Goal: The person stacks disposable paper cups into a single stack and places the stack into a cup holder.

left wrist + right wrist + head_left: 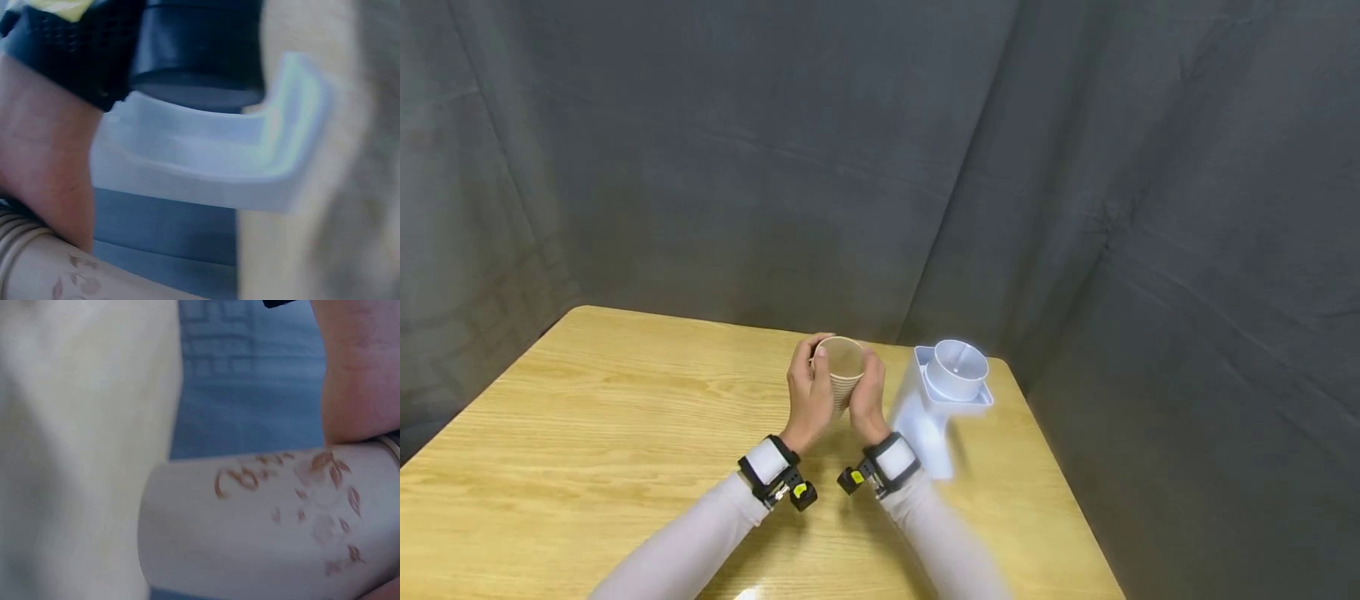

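Observation:
Both hands hold a stack of paper cups (843,387) between them, above the middle of the table. My left hand (807,398) curls round the stack's left side, thumb along the near wall. On the opposite side my right hand (868,398) grips it, its fingers mostly hidden. Several nested rims show as ridges below the top opening. In the right wrist view the outer cup (244,519) is pale with brown flowers and lettering. Ribbed rims and printed flowers of the stack (69,269) also fill the left wrist view's lower left corner.
Just right of the right hand stands a white plastic stand (925,437) with a squarish tray top and a round open tube (957,385). The wooden table (602,425) stretches left, and grey curtains (760,167) hang behind and to the right.

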`<state>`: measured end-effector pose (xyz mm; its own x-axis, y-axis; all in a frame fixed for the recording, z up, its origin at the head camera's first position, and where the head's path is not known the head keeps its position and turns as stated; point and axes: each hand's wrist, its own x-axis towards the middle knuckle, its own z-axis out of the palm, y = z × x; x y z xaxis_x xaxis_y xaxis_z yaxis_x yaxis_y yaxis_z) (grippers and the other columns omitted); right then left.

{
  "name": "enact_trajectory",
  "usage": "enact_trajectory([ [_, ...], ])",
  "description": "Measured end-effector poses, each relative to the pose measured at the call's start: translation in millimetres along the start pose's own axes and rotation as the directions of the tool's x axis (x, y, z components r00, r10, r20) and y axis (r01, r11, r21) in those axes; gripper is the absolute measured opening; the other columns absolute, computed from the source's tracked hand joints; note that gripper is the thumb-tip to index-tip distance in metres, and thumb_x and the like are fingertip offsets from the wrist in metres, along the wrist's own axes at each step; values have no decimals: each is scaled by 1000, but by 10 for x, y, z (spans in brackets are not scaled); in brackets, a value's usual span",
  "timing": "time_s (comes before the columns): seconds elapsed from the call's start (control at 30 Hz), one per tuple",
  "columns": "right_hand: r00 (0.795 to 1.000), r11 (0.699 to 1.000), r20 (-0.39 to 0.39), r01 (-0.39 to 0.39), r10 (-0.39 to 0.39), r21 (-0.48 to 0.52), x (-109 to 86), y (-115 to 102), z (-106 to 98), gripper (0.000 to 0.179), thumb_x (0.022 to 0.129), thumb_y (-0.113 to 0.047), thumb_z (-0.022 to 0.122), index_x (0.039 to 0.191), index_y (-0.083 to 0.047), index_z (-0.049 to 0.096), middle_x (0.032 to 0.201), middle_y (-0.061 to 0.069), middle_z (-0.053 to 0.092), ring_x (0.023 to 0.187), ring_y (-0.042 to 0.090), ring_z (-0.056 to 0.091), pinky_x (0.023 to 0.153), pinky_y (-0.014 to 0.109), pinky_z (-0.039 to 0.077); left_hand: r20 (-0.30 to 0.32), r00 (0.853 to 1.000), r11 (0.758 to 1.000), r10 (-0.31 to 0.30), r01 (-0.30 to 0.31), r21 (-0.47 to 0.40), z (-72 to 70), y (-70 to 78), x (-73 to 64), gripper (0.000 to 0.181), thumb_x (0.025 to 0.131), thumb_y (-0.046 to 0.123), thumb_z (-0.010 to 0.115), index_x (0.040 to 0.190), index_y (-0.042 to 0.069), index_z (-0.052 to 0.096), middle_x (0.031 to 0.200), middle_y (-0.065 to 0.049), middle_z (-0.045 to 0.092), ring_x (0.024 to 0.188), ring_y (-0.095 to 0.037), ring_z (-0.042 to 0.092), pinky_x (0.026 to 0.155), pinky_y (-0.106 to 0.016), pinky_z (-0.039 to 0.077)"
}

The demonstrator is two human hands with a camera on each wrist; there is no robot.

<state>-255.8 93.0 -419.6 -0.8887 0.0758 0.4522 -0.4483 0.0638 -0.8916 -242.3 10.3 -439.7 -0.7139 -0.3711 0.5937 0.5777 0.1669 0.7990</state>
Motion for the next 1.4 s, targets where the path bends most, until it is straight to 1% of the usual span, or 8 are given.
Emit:
enact_trajectory([
  [0.07, 1000, 1000, -13, 18, -18, -22, 158, 18, -43, 46, 106, -16, 29, 106, 8, 68, 97, 25, 67, 85, 19, 58, 78, 29, 46, -3, 1000, 999, 26, -26, -30, 81, 82, 137, 30, 107, 9, 41, 125, -5, 61, 120, -24, 61, 105, -37, 61, 83, -42, 50],
  [0.27, 997, 991, -8, 81, -82, -102, 526, -355, -214, 49, 105, -21, 28, 109, 3, 71, 102, 21, 70, 92, 24, 61, 82, 31, 46, -29, 996, 990, 85, -87, -108, 325, 344, 499, 31, 107, 12, 43, 123, -3, 64, 120, -22, 62, 105, -36, 62, 83, -39, 50],
  [0.37, 997, 997, 7, 79, -79, -26, 694, -512, -281, 49, 104, -21, 28, 109, 6, 69, 101, 20, 68, 90, 19, 60, 81, 28, 45, -54, 994, 987, 100, -106, -121, 440, 473, 639, 32, 106, 14, 42, 123, -4, 64, 119, -21, 62, 103, -33, 62, 82, -36, 51],
  [0.53, 997, 996, 30, 67, -69, 62, 919, -720, -409, 47, 103, -22, 30, 107, 5, 68, 90, 1, 65, 82, 10, 57, 74, 24, 46, -84, 991, 983, 101, -113, -147, 631, 654, 813, 36, 106, 17, 42, 123, -5, 64, 117, -20, 62, 98, -29, 60, 79, -31, 49],
  [0.77, 989, 972, -70, 143, -132, 186, 1201, -981, -675, 40, 102, -20, 35, 88, -13, 72, 76, -7, 64, 69, 8, 57, 63, 22, 46, -57, 988, 976, 141, -149, -159, 993, 953, 1002, 41, 104, 28, 42, 125, 0, 64, 119, -17, 62, 104, -26, 61, 86, -30, 50],
  [1.07, 973, 962, -100, 222, -208, 156, 1306, -1226, -1069, 42, 103, -22, 36, 80, -17, 70, 70, -6, 61, 64, 9, 54, 59, 23, 43, -9, 981, 964, 192, -190, -187, 1339, 1194, 1003, 48, 103, 37, 39, 126, 2, 62, 120, -17, 62, 108, -25, 60, 92, -24, 47],
  [1.3, 976, 963, -135, 192, -169, 188, 1249, -1213, -1289, 42, 103, -20, 36, 79, -15, 70, 70, -6, 61, 62, 8, 55, 57, 21, 44, 52, 982, 964, 180, -166, -206, 1493, 1208, 889, 60, 103, 52, 37, 128, 2, 61, 122, -16, 62, 110, -23, 60, 95, -21, 46],
  [1.4, 982, 970, -127, 158, -136, 183, 1224, -1151, -1374, 43, 104, -20, 35, 79, -15, 70, 70, -6, 61, 61, 7, 55, 56, 20, 44, 76, 986, 971, 152, -134, -197, 1545, 1167, 822, 57, 103, 49, 38, 128, 2, 60, 123, -15, 63, 110, -23, 60, 95, -22, 46],
])
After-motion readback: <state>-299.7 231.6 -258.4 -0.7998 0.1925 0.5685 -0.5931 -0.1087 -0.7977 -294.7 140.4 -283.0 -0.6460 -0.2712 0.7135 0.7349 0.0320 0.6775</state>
